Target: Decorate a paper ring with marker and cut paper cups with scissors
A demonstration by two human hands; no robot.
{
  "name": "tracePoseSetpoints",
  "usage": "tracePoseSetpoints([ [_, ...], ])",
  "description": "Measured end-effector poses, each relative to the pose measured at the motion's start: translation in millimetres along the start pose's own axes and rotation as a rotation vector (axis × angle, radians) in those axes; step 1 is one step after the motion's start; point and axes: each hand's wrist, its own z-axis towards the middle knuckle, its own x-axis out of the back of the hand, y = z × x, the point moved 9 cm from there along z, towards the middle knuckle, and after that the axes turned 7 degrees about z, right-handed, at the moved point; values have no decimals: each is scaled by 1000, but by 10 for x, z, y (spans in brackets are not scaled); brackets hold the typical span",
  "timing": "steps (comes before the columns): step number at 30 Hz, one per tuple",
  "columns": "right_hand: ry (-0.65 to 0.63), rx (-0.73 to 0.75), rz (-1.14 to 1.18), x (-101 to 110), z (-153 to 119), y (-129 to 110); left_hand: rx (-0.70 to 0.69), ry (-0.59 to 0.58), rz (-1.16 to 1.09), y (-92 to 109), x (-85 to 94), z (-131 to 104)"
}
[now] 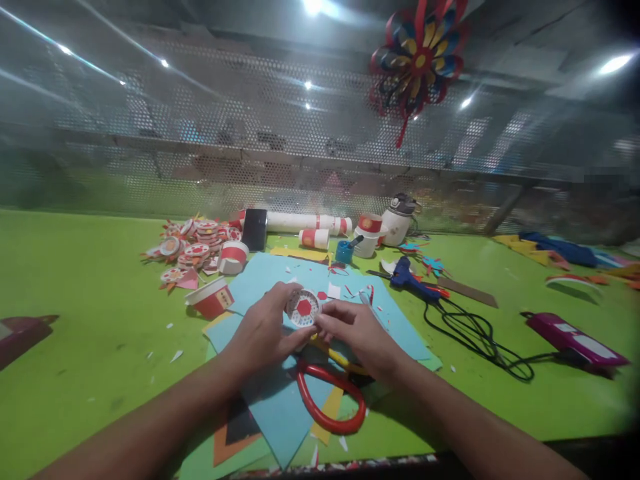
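My left hand [267, 327] is closed on the rim of a small round white paper disc [304, 308], thumb below and fingers above. A red hexagon sits in its middle, with dark and blue marks around it. At the disc's right edge, my right hand [357, 333] has its fingertips pinched together; any small piece between them is hidden. Below the hands lie scissors with red and yellow handles [333, 427], partly covered by my right hand. Sheets of light blue paper [280, 413] are spread underneath, with a small red hexagon [322, 295] on them.
Finished-looking paper discs [197, 250] are piled at the left, near cut paper cups [213, 298] and a phone [255, 229]. A blue glue gun [413, 280] trails its cable to a purple power strip [575, 340] at right. A blue pot [344, 251] and a bottle [397, 223] stand behind.
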Motion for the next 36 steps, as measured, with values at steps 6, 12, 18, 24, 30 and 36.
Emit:
tracePoseSetpoints([
  [6, 112, 146, -183, 12, -62, -149, -15, -14, 6, 26, -1, 2],
  [12, 129, 207, -271, -11, -68, -163, -33, 45, 64, 33, 36, -18],
  [18, 151, 254, -350, -1, -88, -181, -72, 117, 218, 64, 58, -69],
  [24, 170, 297, -385, 12, -75, -218, -132, 151, 306, 135, 57, -86],
  [30, 152, 280, -372, 37, -45, -168, -58, 106, 185, 66, 11, -83],
  [36, 161, 276, -368, 54, -54, -160, -56, 113, 131, 73, 16, -85],
])
